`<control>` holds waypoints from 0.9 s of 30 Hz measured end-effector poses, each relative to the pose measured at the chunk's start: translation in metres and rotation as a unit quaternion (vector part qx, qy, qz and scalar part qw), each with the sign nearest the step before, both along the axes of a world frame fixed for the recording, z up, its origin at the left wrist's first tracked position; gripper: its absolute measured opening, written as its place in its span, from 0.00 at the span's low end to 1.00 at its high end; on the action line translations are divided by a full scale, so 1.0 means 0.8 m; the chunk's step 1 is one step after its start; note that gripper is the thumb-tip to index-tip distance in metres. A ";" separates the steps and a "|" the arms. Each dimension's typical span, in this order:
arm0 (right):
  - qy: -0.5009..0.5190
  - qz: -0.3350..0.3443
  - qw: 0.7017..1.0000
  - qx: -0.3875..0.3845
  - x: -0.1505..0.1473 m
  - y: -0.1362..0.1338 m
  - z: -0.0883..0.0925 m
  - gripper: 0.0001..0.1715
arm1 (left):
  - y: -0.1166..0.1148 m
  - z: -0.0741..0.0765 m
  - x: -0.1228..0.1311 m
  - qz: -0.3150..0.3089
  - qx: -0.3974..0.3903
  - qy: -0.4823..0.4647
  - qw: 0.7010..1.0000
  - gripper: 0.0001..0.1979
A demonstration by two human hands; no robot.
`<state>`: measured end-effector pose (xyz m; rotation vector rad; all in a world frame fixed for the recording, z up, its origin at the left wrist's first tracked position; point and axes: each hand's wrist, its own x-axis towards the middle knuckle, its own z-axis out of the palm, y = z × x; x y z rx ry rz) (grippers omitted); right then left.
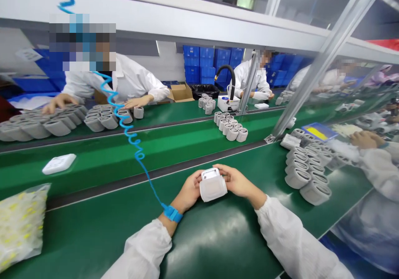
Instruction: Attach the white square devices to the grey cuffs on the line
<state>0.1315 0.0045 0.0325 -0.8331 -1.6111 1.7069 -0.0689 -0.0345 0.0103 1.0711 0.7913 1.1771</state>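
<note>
Between my two hands is a white wrist blood pressure monitor point(210, 174) with its light grey cuff point(213, 188) rolled into a loop below it. The fingers of my left hand point(190, 191) grip its left side. At the opposite side, my right hand point(238, 181) holds it, with fingers along the top edge. A blue wrist strap point(172, 213) with a coiled blue cord point(134, 139) is around my left wrist. The monitor is held just above the green bench point(215, 241); its underside is hidden.
Rows of rolled grey cuffs point(307, 169) stand to the right, near a co-worker's hand point(368, 139). More cuffs point(230, 126) and a white unit point(59, 164) lie on the green conveyor point(174, 141). A bag of yellow-and-white parts point(21, 227) lies left. A metal post point(324, 58) rises at right.
</note>
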 end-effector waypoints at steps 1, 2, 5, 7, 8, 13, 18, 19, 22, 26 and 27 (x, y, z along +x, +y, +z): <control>-0.008 0.004 1.000 0.020 0.002 0.001 -0.002 0.37 | 0.000 -0.002 -0.001 -0.004 0.009 0.027 1.000 0.28; -0.017 0.010 0.999 0.043 0.003 0.001 -0.004 0.37 | -0.001 -0.002 -0.002 -0.009 0.015 0.051 0.999 0.27; -0.052 0.044 0.991 0.111 0.009 0.001 -0.006 0.38 | -0.006 -0.003 -0.003 -0.011 0.035 0.097 0.995 0.25; -0.085 0.054 0.981 0.168 0.012 0.000 -0.009 0.40 | -0.008 -0.002 -0.002 -0.011 0.059 0.118 0.991 0.25; -0.103 0.048 0.973 0.202 0.012 -0.001 -0.011 0.41 | -0.010 -0.001 0.000 -0.008 0.072 0.127 0.989 0.25; -0.133 -0.012 0.943 0.304 0.009 -0.007 -0.025 0.40 | -0.016 0.008 0.012 0.037 0.129 0.181 0.974 0.21; -0.103 -0.049 0.956 0.271 0.006 -0.010 -0.030 0.36 | -0.019 0.015 0.019 0.058 0.139 0.197 0.969 0.17; -0.095 -0.050 0.961 0.256 0.006 -0.009 -0.031 0.36 | -0.018 0.014 0.018 0.057 0.135 0.191 0.971 0.17; -0.071 -0.028 0.976 0.202 0.009 -0.004 -0.031 0.36 | -0.011 0.009 0.014 0.034 0.112 0.149 0.982 0.16; -0.037 0.013 0.990 0.139 0.017 0.001 -0.031 0.37 | -0.007 0.003 0.007 0.000 0.096 0.132 0.987 0.19; -0.036 0.022 0.991 0.130 0.019 0.003 -0.032 0.37 | -0.008 0.004 0.006 -0.002 0.099 0.136 0.986 0.18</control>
